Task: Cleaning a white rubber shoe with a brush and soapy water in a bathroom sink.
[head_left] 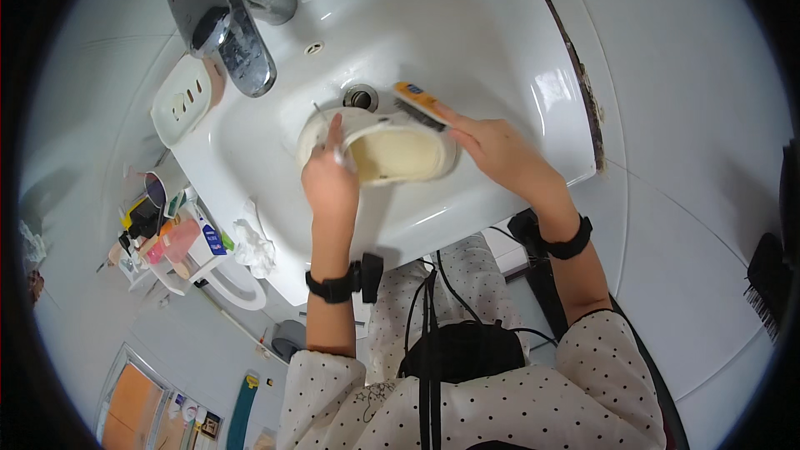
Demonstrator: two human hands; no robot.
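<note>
A white shoe (398,155), clog-like with a pale yellow inside, is held over the basin of the white sink (475,42). My left hand (332,179) grips its left end, the index finger stretched along the upper side. In my right hand (500,150) is a scrubbing brush (421,102) with an orange-yellow back and dark bristles. The bristles lie against or very close to the shoe's far rim; contact is hard to tell. The metal drain (360,98) shows just beyond the shoe, whose underside is hidden.
A chrome faucet (242,42) overhangs the basin at the far left, beside a white soap dish (182,107). Crumpled white tissue (253,242) sits at the sink's left edge, near a shelf crowded with toiletries (175,237). A black bristled brush (765,275) is at the far right.
</note>
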